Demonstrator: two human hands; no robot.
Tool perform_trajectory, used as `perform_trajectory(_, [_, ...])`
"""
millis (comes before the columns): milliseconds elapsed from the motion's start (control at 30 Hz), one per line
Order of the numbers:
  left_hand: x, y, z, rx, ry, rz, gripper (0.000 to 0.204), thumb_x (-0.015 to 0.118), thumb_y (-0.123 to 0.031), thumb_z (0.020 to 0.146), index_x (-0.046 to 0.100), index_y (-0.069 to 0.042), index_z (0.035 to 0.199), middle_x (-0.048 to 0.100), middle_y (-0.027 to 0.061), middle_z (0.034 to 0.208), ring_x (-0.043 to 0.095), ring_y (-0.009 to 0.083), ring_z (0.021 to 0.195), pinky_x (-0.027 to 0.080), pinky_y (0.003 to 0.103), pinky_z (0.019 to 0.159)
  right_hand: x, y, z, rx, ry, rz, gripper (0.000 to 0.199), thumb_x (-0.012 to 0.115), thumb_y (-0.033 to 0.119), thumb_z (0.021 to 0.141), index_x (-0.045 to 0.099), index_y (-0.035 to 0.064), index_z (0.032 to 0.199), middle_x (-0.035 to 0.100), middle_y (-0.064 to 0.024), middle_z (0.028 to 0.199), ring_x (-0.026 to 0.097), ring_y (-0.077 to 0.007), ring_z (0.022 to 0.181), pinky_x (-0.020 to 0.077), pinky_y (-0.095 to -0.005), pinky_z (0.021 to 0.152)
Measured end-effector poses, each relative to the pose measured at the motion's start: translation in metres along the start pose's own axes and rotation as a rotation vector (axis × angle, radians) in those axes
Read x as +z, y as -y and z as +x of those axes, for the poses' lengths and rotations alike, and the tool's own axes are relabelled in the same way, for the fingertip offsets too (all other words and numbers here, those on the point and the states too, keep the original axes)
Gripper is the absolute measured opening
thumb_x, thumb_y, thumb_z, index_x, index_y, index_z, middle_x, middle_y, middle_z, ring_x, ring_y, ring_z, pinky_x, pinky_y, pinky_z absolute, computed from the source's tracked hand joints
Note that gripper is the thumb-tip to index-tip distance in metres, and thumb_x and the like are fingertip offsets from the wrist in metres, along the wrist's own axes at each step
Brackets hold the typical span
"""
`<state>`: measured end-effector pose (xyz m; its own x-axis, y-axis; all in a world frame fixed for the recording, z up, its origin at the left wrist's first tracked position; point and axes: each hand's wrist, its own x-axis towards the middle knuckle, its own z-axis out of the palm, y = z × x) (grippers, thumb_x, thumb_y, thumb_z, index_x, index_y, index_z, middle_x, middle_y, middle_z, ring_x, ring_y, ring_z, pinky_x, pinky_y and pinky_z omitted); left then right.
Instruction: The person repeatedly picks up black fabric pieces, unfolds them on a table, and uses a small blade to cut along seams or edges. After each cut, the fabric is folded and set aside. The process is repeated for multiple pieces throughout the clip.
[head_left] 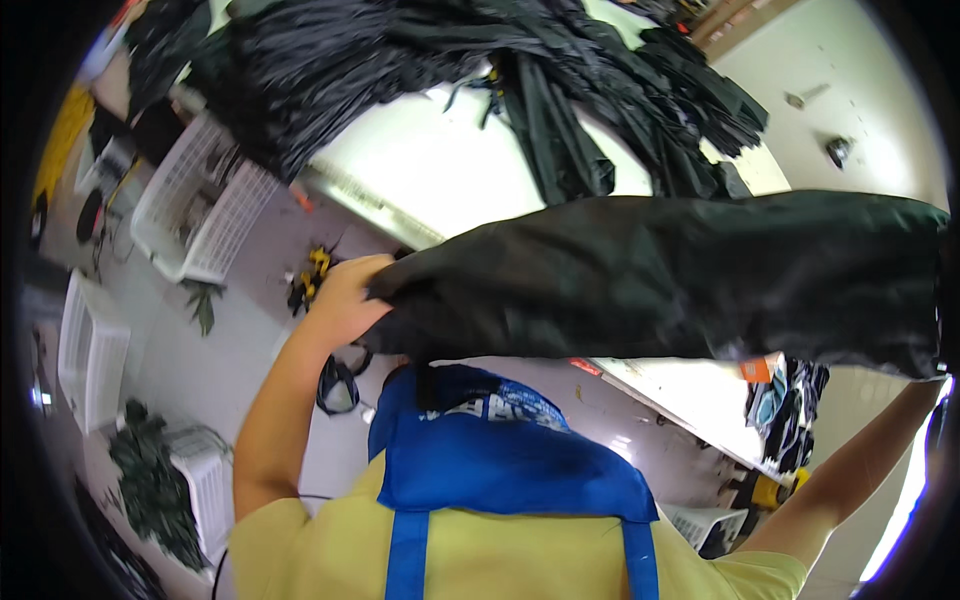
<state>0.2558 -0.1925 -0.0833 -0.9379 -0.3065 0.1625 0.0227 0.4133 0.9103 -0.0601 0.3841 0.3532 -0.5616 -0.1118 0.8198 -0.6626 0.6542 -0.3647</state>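
A long piece of black cloth (640, 275), smooth and slightly shiny, is stretched almost level across my front. My left hand (352, 295) is closed round its gathered left end, thumb toward the cloth. At the far right rim of the picture, my right arm reaches up to the other end of the cloth, which stays raised there. My right hand (940, 379) barely shows, with its fingers mostly hidden by the cloth and the picture's edge. The middle of the cloth hangs above a white table and passes over the top of my blue apron (510, 440).
Heaps of similar black cloth (320, 60) cover the far side of the white table (420, 150). White plastic baskets (160, 215) stand on the floor at the left, near a pile of dark cloth (150, 480). More folded pieces (800, 410) lie at the right.
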Motion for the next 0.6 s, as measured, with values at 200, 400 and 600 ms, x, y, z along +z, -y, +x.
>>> perform_trajectory(200, [-0.020, 0.046, 0.010, -0.142, 0.195, 0.153, 0.029, 0.064, 0.008, 0.062, 0.062, -0.001, 0.089, 0.062, 0.0077, 0.081, 0.062, 0.0206, 0.081, 0.047, 0.031, 0.076, -0.089, -0.126, -0.051, 0.265, -0.002, 0.280, 0.040, 0.056, 0.025, 0.094, 0.052, -0.0004, 0.124, 0.059, -0.0168, 0.123, 0.059, -0.0297, 0.108, 0.0462, -0.0433, 0.098])
perform_trajectory(400, [-0.099, -0.026, 0.152, 0.277, -0.169, 0.367, 0.031, 0.050, 0.015, 0.067, 0.051, -0.005, 0.091, 0.053, 0.0033, 0.090, 0.051, 0.0159, 0.091, 0.040, 0.025, 0.088, -0.132, -0.246, -0.129, 0.398, 0.053, 0.644, 0.041, 0.052, 0.026, 0.097, 0.049, 0.0022, 0.130, 0.058, -0.0152, 0.126, 0.059, -0.0297, 0.112, 0.0452, -0.0445, 0.101])
perform_trajectory(600, [-0.152, -0.192, 0.218, 0.813, -0.453, 0.765, 0.040, 0.052, 0.011, 0.080, 0.053, -0.003, 0.118, 0.060, 0.0105, 0.118, 0.056, 0.0234, 0.112, 0.040, 0.032, 0.102, -0.076, -0.312, -0.185, 0.336, -0.039, 0.914, 0.042, 0.050, 0.025, 0.097, 0.047, 0.0029, 0.132, 0.058, -0.0136, 0.125, 0.060, -0.0283, 0.107, 0.0473, -0.0425, 0.095])
